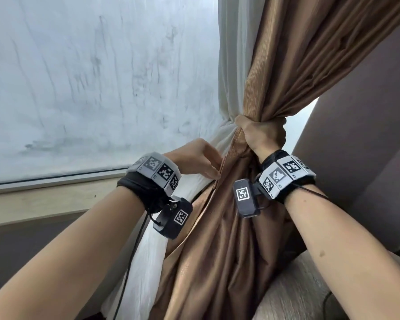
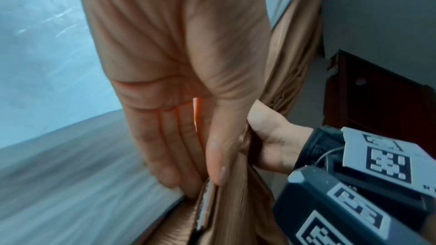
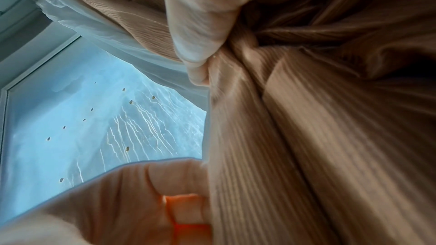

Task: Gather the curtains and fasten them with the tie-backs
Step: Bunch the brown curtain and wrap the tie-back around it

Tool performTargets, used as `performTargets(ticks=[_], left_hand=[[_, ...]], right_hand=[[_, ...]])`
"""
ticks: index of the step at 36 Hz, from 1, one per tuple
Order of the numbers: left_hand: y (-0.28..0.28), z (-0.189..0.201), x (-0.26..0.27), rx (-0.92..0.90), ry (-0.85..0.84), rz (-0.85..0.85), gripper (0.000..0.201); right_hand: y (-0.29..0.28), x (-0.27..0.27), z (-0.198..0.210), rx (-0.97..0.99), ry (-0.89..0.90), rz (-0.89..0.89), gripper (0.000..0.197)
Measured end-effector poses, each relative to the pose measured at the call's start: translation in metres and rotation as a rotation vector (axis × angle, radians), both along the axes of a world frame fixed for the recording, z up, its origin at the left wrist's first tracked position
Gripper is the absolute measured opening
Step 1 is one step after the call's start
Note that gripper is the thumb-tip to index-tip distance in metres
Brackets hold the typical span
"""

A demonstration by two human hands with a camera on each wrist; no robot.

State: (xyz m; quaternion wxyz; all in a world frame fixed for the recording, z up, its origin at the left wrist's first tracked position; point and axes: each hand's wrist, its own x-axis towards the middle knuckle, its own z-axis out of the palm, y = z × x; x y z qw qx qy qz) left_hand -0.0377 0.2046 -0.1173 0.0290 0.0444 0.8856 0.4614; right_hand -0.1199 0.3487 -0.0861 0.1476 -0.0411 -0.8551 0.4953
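Note:
A brown ribbed curtain point(image 1: 286, 65) hangs right of centre, with a white sheer curtain point(image 1: 229, 65) behind it. My right hand point(image 1: 261, 132) grips the brown curtain in a fist and bunches it into a narrow waist, seen close up in the right wrist view point(image 3: 330, 137). Just below and to the left, my left hand point(image 1: 216, 174) pinches the curtain's hemmed edge point(image 2: 235, 211) between thumb and nearly straight fingers point(image 2: 165, 165). The right hand point(image 2: 271, 137) shows beside it in the left wrist view. No tie-back shows in any view.
A frosted window pane point(image 1: 90, 77) fills the left, with a pale wooden sill point(image 1: 44, 204) under it. A grey-brown wall point(image 1: 367, 135) stands to the right. Dark wooden furniture point(image 2: 377, 100) sits low by the wall. A black cable point(image 1: 129, 262) hangs from my left wrist.

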Motion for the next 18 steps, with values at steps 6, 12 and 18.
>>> performTargets(ticks=[6,12,18], left_hand=[[-0.001,-0.001,-0.002,-0.208,0.002,0.017,0.023],[-0.014,-0.003,0.010,0.069,-0.110,-0.019,0.015],[-0.015,-0.002,0.018,0.143,-0.140,0.005,0.013]], right_hand=[[0.004,0.004,0.001,0.001,0.000,0.009,0.097],[0.006,0.007,0.002,0.008,-0.001,0.023,0.100],[0.005,0.010,0.001,0.008,0.008,0.031,0.101]])
